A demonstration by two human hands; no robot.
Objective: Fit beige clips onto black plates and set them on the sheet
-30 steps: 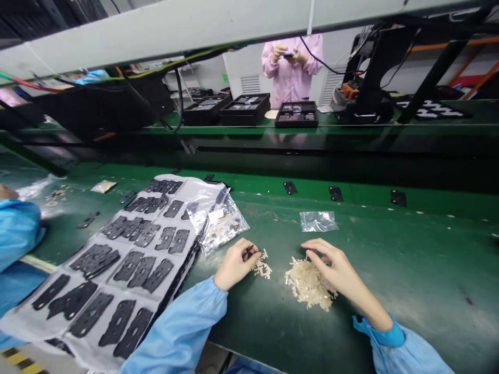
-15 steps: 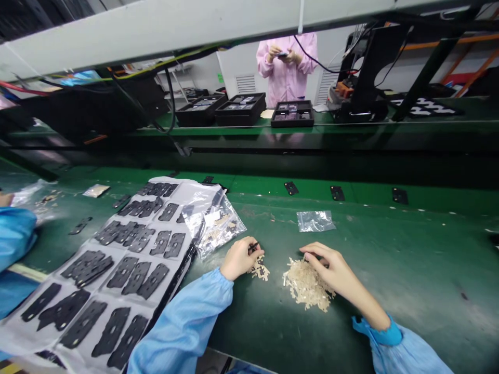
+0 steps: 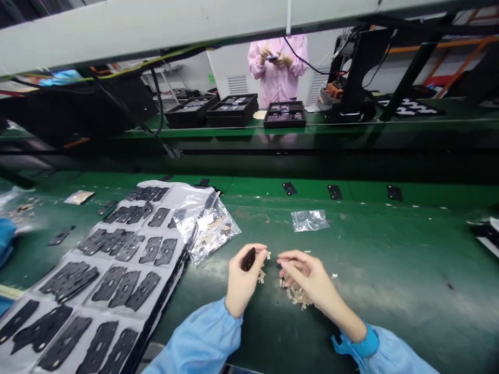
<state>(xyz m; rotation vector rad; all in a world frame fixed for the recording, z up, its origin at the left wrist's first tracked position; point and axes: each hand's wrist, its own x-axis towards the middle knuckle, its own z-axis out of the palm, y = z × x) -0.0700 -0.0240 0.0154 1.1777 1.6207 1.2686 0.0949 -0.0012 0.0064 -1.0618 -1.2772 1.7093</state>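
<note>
My left hand (image 3: 240, 278) is closed round a small flat black plate (image 3: 248, 259), which is tilted between thumb and fingers. By its fingertips are a few beige cut pieces (image 3: 261, 276). My right hand (image 3: 306, 275) is over a loose pile of thin beige pieces (image 3: 299, 297), its fingers bent and drawn together; whatever they pinch is too small or hidden to make out. The hand covers much of the pile. Left of my hands, a white compartmented sheet (image 3: 88, 291) carries many black plates (image 3: 114, 283) in rows. A clear bag (image 3: 214, 228) with beige pieces overlaps its right edge.
A flat clear bag (image 3: 310, 221) lies beyond my hands. Several black plates (image 3: 334, 192) rest on the green strip behind. Black trays (image 3: 284, 114) stand on the far bench, where a person in pink (image 3: 277, 72) holds something. A blue sleeve (image 3: 5, 239) shows at left.
My left hand has turned, showing more of the black plate. My right hand has moved left over the pile, toward my left hand. The view has shifted slightly right.
</note>
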